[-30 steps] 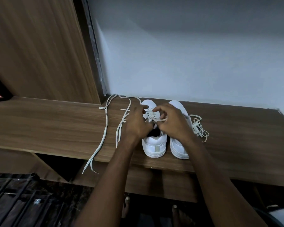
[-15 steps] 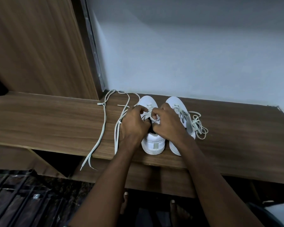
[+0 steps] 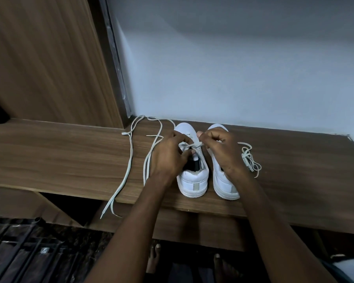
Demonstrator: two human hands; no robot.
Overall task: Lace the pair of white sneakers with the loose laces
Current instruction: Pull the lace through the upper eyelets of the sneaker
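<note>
Both hands have drawn slightly apart: left hand (image 3: 169,154) and right hand (image 3: 223,149) fingers pinch the lace (image 3: 194,145), tightening a crossing on the left sneaker (image 3: 193,176).

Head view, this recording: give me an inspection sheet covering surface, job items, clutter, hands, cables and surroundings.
Surface: brown wood-grain shelf, sneakers near its front edge.
Job's things: left white low-top sneaker and right white low-top sneaker stand side by side, heels toward the camera; long pale flat lace trails left and over the shelf edge; bunched pale lace lies right of the pair.
Clutter: nothing seen.
Hands: left hand and right hand pinch lace over the left sneaker's eyelets.
Cables: nothing seen.
Surroundings: pale grey wall behind, wooden panel at left, bare feet below.
</note>
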